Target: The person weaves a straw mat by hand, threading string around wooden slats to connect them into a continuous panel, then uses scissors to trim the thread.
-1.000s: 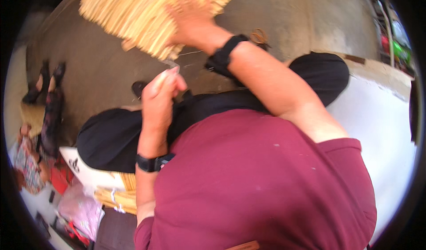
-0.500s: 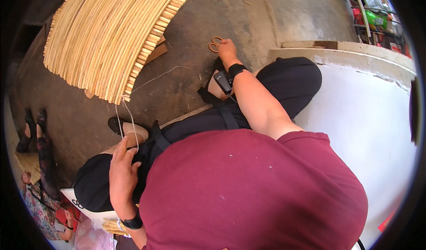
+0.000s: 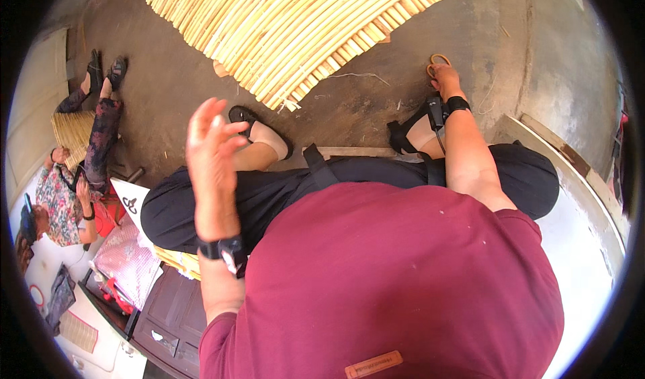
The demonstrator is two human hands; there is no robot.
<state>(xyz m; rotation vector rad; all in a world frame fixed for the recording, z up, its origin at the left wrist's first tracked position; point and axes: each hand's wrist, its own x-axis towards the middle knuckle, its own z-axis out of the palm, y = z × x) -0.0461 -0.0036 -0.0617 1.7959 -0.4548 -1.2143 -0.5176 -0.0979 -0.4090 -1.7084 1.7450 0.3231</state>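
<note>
A curved mat (image 3: 289, 26) of pale stalks bound side by side spreads over the floor in front of me. A tuft of white string (image 3: 290, 104) shows at its nearest corner. My left hand (image 3: 213, 154) is raised above my left knee, fingers apart, holding nothing that I can see, apart from the mat. Out to the right, low by my right foot, my right hand (image 3: 446, 82) is closed on a pair of scissors (image 3: 440, 59). Their tan handle loops show; the blades are hidden.
A loose string (image 3: 363, 76) lies on the floor beside the mat. At the far left another person (image 3: 60, 201) sits with a smaller mat (image 3: 74, 134). Dark furniture (image 3: 164, 325) stands at my lower left, and a low ledge (image 3: 571, 147) runs along the right.
My left hand has lifted and is away from the two strings that ran to the mat's corner; those long strands no longer show. My view has turned left. The scissors remain in my right hand.
</note>
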